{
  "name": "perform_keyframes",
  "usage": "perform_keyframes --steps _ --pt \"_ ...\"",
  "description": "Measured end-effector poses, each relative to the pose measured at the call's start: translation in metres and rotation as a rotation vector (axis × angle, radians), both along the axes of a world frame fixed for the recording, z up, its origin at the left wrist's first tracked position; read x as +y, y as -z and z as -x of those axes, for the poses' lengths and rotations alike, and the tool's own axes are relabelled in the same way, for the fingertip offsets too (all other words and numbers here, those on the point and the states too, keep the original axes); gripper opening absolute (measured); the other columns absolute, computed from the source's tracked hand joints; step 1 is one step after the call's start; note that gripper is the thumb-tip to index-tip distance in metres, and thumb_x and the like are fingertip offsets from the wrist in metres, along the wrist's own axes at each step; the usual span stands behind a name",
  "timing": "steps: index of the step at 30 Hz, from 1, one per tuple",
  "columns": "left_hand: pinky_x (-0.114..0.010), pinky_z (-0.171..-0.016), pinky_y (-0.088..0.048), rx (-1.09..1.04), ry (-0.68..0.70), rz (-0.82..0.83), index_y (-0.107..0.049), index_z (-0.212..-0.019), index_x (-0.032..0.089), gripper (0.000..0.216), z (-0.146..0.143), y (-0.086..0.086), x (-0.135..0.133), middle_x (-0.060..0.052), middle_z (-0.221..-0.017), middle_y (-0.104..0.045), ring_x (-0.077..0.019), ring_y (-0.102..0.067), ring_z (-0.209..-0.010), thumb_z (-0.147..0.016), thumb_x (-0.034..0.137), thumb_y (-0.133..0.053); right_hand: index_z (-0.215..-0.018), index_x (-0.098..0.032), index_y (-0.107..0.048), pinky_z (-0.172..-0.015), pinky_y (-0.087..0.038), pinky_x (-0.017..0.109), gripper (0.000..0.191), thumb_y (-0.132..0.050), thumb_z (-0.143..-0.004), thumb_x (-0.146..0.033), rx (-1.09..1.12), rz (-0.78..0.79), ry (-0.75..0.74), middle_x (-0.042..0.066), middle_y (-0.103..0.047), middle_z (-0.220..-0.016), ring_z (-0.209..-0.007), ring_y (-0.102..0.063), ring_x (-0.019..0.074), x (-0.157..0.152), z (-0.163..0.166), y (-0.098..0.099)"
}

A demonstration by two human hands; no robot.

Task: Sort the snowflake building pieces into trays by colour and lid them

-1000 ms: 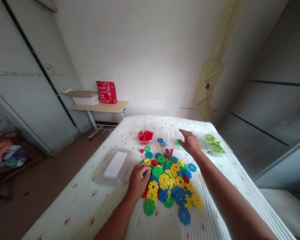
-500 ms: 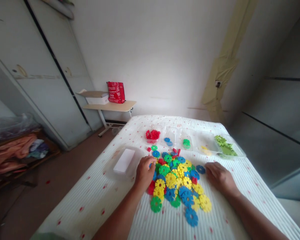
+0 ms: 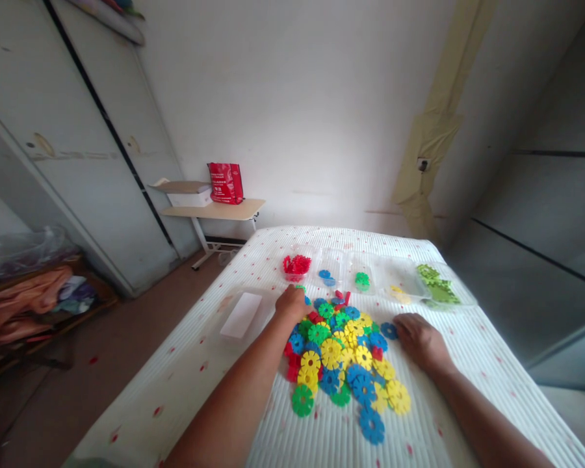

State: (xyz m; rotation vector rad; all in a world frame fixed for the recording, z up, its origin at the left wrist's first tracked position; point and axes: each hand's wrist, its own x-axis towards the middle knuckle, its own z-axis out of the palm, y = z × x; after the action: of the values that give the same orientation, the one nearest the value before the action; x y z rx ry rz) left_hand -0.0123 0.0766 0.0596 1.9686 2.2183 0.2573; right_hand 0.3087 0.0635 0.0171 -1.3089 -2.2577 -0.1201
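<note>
A loose pile of yellow, blue, green and red notched plastic discs (image 3: 331,353) lies between my hands on the quilted cloth. At the far left of that pile, my left hand (image 3: 291,303) has its fingers bent down and together, close to a green disc (image 3: 300,287) and a blue disc (image 3: 307,301). Whatever its fingertips hold is hidden. My right hand (image 3: 423,339) rests on the cloth to the right of the pile, fingers loosely bent and seemingly holding nothing. Its fingertips are next to a single blue disc (image 3: 389,331).
Clear plastic boxes stand in a row behind the pile, holding red pieces (image 3: 297,265), blue discs (image 3: 327,277), green discs (image 3: 362,281), yellow discs (image 3: 400,294) and light-green pieces (image 3: 437,283). On the left, a white block (image 3: 242,315) lies on a translucent lid or tray (image 3: 263,317).
My left hand has moved forward, away from me, to the far left edge of the pile. It now covers where a small red piece lay. My right hand has hardly moved.
</note>
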Motion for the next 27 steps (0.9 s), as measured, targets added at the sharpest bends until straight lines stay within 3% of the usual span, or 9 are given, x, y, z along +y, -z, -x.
perform_keyframes --steps 15,22,27 --pt "-0.029 -0.075 -0.048 0.059 0.053 0.096 -0.058 -0.102 0.026 0.033 0.003 -0.002 0.002 -0.008 -0.108 -0.061 -0.0231 -0.06 -0.098 -0.069 0.031 -0.057 -0.079 -0.02 -0.064 -0.067 -0.046 0.028 0.028 -0.039 -0.086 -0.029 0.043 -0.038 -0.009 0.007 -0.065 -0.077 -0.074 -0.059 0.0188 0.005 -0.001 0.006" --pt "-0.03 -0.075 -0.047 0.064 0.04 0.09 -0.061 -0.095 0.021 0.032 0.004 -0.004 0.002 -0.011 -0.105 -0.064 -0.025 -0.061 -0.097 -0.067 0.034 -0.059 -0.08 -0.02 -0.064 -0.069 -0.046 0.028 0.026 -0.04 -0.086 -0.029 0.05 -0.031 -0.004 0.007 -0.066 -0.079 -0.075 -0.058 0.0186 0.007 -0.002 0.009" --pt "-0.026 -0.069 -0.046 0.034 0.034 0.09 -0.063 -0.09 0.023 0.031 0.011 -0.007 0.004 -0.007 -0.099 -0.067 -0.0222 -0.063 -0.091 -0.067 0.042 -0.059 -0.08 -0.02 -0.064 -0.07 -0.045 0.029 0.025 -0.04 -0.085 -0.027 0.059 -0.017 -0.009 0.007 -0.066 -0.08 -0.077 -0.058 0.0188 0.007 -0.003 0.01"
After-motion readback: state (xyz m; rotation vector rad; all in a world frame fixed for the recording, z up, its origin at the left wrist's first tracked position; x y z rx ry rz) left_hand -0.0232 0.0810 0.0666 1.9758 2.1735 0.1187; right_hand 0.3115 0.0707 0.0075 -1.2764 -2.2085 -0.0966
